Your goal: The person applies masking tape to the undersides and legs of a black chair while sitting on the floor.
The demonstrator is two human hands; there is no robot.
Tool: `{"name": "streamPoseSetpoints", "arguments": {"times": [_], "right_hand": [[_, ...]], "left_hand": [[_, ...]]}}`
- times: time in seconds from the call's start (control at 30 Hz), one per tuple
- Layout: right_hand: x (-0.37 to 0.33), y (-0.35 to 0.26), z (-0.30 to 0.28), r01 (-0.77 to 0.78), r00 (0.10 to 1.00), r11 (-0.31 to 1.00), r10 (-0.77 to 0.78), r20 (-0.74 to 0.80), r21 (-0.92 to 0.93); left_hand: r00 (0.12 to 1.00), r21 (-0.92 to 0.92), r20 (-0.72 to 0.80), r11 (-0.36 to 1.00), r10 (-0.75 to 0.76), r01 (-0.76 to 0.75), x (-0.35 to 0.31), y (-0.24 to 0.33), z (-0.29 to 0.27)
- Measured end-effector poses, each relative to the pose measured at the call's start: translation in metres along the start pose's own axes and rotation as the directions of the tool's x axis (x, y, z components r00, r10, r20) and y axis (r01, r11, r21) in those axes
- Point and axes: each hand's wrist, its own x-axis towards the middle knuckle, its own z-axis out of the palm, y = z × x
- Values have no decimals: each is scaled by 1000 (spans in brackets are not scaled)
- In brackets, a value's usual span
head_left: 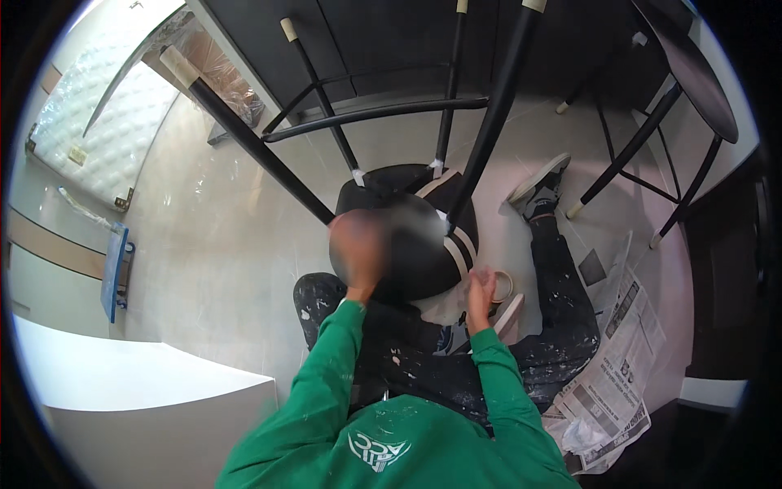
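Note:
A black stool with cream stripes stands upside down before me, its seat on the floor and its black legs pointing up. Pale caps cover the leg tips, and white wrapping shows where several legs meet the seat. My left hand is at the seat beside the near left leg; motion blur hides its fingers. Close to the seat's right edge is my right hand, fingers curled together, with whatever they may hold hidden. Right beside it is a roll of tape; whether the hand touches it I cannot tell.
Newspaper sheets and crumpled white material lie to my right. Another black stool stands upright at the far right. A blue wheeled dolly leans at left, near a plastic-wrapped mattress. A white panel is at near left.

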Motion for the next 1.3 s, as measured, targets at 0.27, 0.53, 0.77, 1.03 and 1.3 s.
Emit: {"name": "streamPoseSetpoints", "arguments": {"times": [0.27,0.53,0.77,1.03,1.3], "right_hand": [[-37,-220,83,621,774,784,-612,158,-8],[28,-239,90,704,706,693,-658,263,-156],[58,-233,74,685,726,695,-627,283,-217],[104,-242,77,695,716,620,-643,273,-363],[172,-238,36,666,745,647,-545,385,-371]], "left_hand": [[907,-736,124,575,-403,356,145,-45,-87],[846,-650,218,574,-488,498,135,-28,-74],[863,-665,103,611,-495,430,66,6,-60],[867,-592,90,674,-489,442,17,74,-49],[895,-657,204,622,-396,425,-27,129,-24]]}}
